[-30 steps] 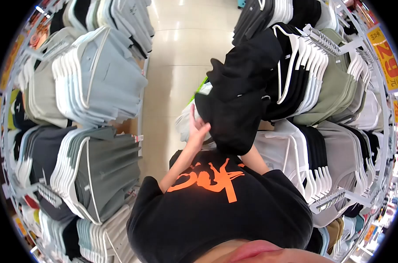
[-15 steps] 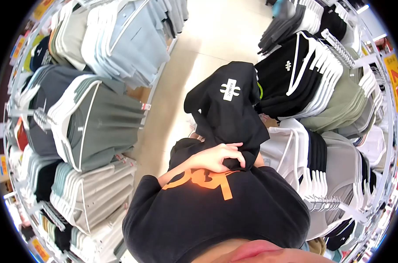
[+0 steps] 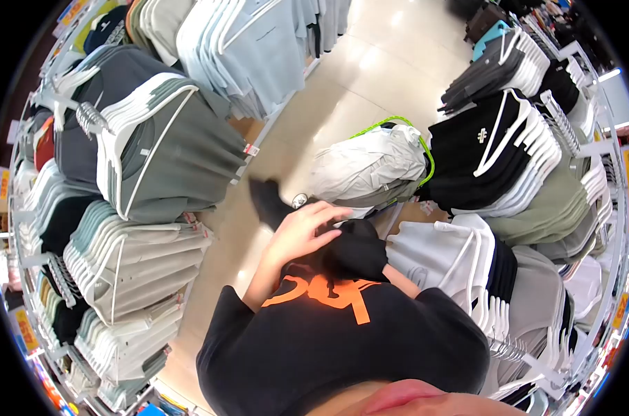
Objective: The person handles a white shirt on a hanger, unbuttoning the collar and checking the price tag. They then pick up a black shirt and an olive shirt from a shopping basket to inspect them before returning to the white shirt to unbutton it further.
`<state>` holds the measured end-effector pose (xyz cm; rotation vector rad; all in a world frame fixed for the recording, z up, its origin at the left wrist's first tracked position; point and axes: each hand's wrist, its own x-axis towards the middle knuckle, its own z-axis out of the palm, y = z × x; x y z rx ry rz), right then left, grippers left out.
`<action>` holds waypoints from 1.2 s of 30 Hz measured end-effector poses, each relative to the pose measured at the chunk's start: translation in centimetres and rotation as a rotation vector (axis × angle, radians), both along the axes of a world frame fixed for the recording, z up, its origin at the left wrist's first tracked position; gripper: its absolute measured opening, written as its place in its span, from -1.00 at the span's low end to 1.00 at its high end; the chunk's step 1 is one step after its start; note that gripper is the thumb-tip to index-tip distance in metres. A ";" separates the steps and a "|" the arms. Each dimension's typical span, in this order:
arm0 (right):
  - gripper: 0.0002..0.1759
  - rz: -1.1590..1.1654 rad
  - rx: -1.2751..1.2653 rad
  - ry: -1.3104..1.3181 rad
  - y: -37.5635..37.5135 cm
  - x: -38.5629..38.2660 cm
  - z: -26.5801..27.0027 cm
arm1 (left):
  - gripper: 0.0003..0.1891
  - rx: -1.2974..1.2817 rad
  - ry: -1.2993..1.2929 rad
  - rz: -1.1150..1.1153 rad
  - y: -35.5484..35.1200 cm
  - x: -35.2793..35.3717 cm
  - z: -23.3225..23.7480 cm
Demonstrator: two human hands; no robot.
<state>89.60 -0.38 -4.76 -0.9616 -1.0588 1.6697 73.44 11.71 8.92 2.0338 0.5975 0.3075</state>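
Black cloth (image 3: 354, 251) is bunched over my right hand, just in front of my chest, and hides its fingers; only the bare wrist (image 3: 402, 279) shows below it. My left hand (image 3: 304, 232) hovers right beside this cloth with its fingers stretched out and spread, its fingertips overlapping the cloth's edge. A dark, motion-blurred shape (image 3: 269, 200) sticks out beyond my left hand toward the aisle, with a small round white badge (image 3: 299, 201) near it. Ahead lies a crumpled light grey fabric bundle (image 3: 370, 166) edged in bright green.
Grey-green shirts (image 3: 169, 166) on white hangers line the left rack, with light blue shirts (image 3: 259, 55) farther ahead. On the right rack hang black shirts (image 3: 470, 156), olive ones (image 3: 536, 211) and pale grey ones (image 3: 432, 253). A tiled floor aisle (image 3: 377, 62) runs between them.
The black garment with the white print, held out before me, has come down into a bunch around my right hand, uncovering the grey bundle. My left hand has opened and moved forward.
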 end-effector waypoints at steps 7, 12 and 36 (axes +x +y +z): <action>-0.53 -0.061 0.070 -0.040 3.6 -2.5 -0.1 | -0.56 -0.383 0.098 -0.270 3.8 -1.1 -8.1; -0.53 -0.134 0.083 -0.061 6.9 -3.5 -0.5 | -0.64 -0.592 -0.009 -0.326 6.8 -0.1 -12.8; -0.54 -0.583 0.109 -0.128 28.6 -7.3 -0.1 | -0.53 -0.294 0.003 -0.421 30.6 3.6 -17.0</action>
